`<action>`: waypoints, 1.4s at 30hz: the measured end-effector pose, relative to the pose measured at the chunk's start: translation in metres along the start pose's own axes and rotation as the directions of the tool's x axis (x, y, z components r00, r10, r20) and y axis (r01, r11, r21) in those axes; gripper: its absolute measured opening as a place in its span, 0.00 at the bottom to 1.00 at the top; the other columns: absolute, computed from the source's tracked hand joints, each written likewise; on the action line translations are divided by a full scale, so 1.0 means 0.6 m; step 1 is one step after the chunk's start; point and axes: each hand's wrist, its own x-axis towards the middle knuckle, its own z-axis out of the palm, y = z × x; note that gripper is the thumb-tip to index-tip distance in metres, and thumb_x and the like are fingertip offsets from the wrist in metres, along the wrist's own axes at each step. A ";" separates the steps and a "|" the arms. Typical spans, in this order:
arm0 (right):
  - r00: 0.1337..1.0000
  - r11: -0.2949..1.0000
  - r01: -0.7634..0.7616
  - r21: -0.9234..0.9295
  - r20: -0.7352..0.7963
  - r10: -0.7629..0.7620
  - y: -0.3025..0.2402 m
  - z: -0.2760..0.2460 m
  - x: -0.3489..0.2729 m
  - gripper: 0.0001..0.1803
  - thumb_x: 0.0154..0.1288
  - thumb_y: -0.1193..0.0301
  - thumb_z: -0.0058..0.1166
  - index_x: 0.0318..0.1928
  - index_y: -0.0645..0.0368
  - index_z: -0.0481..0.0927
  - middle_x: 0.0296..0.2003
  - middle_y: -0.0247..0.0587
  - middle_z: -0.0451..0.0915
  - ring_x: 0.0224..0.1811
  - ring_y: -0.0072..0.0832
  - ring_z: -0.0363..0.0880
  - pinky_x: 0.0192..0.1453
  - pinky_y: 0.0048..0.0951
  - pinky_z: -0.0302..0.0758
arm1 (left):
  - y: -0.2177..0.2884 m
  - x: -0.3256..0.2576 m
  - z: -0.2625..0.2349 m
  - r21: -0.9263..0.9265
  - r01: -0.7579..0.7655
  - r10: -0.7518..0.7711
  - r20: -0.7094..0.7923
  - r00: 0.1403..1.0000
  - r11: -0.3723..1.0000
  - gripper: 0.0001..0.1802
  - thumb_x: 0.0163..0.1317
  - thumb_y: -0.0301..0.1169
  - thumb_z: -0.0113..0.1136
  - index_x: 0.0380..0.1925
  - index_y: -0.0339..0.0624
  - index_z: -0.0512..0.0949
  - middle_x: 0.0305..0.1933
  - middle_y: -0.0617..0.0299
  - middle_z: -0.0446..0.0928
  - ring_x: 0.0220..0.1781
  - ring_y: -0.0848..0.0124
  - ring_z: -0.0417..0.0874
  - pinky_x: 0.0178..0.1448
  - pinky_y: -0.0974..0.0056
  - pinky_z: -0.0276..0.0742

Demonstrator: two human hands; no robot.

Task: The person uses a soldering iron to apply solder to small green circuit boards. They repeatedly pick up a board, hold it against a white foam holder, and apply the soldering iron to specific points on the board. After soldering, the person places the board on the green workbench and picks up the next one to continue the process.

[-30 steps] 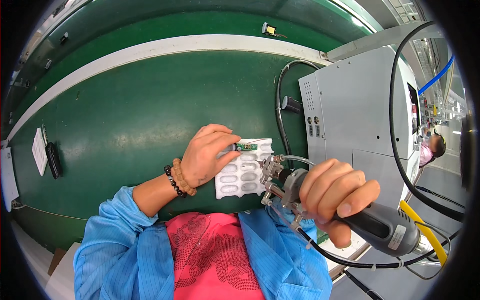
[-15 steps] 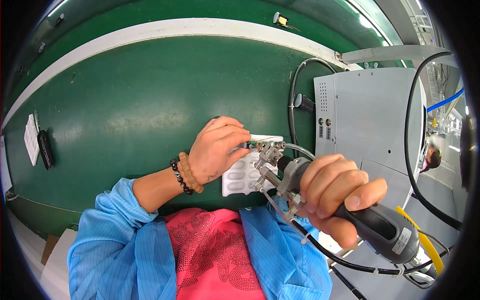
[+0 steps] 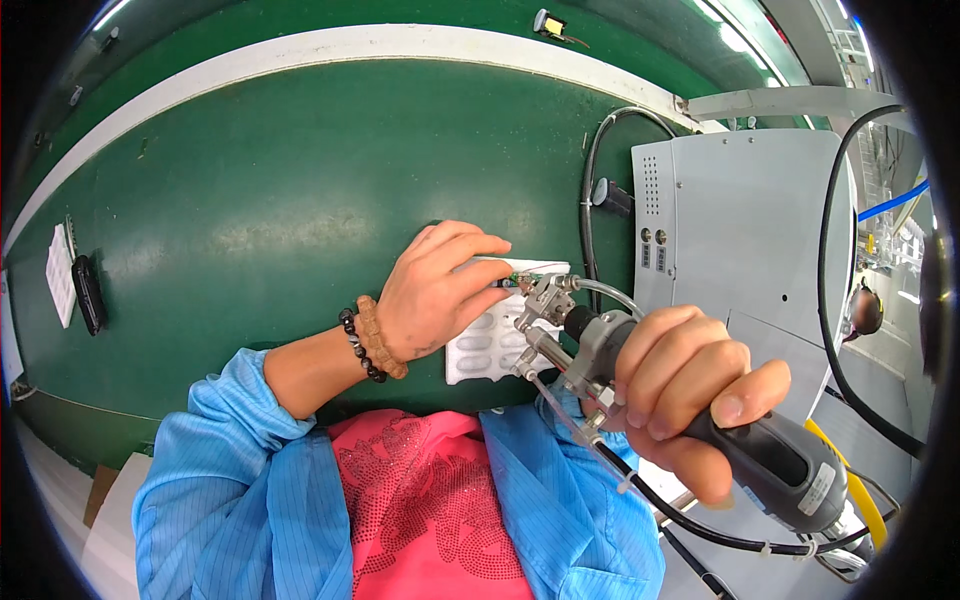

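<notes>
My left hand (image 3: 435,292), with bead bracelets at the wrist, pinches a small green circuit part (image 3: 515,279) between thumb and fingers above a white moulded tray (image 3: 490,345) with oval pockets. My right hand (image 3: 690,395) grips the dark handle of a soldering tool (image 3: 770,465). The tool's metal head (image 3: 545,300) touches the small part at the tray's top edge. Thin tubes and a black cable trail from the tool.
A green conveyor belt (image 3: 260,190) with a white edge runs across the view. A grey machine box (image 3: 740,230) with black cables stands at the right. A black object (image 3: 88,292) and a white card (image 3: 60,275) lie far left.
My view has shifted slightly, so hands and tray sit a little lower and more central. The tool's head has moved in against the small part in my left fingers.
</notes>
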 end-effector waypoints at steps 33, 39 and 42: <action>0.998 0.997 0.060 -0.049 0.023 -0.059 -0.002 0.009 0.001 0.30 0.65 0.43 0.60 0.48 0.55 0.67 0.22 0.28 0.74 0.18 0.18 0.74 0.19 0.18 0.72 | 0.002 0.001 -0.002 -0.038 -0.073 0.069 -0.098 0.993 0.997 0.11 0.48 0.23 0.73 0.33 0.38 0.84 0.47 0.58 0.84 0.48 0.58 0.81 0.51 0.58 0.79; 0.997 0.997 0.073 -0.035 0.012 -0.073 -0.001 0.010 -0.001 0.30 0.65 0.43 0.60 0.48 0.55 0.67 0.22 0.27 0.74 0.18 0.18 0.74 0.19 0.18 0.72 | -0.003 -0.001 0.001 -0.060 -0.093 0.088 -0.080 0.993 0.994 0.13 0.47 0.23 0.74 0.35 0.37 0.84 0.48 0.58 0.84 0.48 0.58 0.81 0.51 0.58 0.79; 0.998 0.997 0.064 -0.044 0.012 -0.064 -0.001 0.009 -0.002 0.30 0.65 0.43 0.60 0.48 0.55 0.67 0.22 0.27 0.74 0.18 0.18 0.74 0.19 0.18 0.72 | 0.000 -0.001 -0.002 -0.056 -0.054 0.050 -0.083 0.995 0.997 0.18 0.46 0.24 0.75 0.39 0.38 0.83 0.49 0.58 0.83 0.50 0.57 0.81 0.53 0.57 0.78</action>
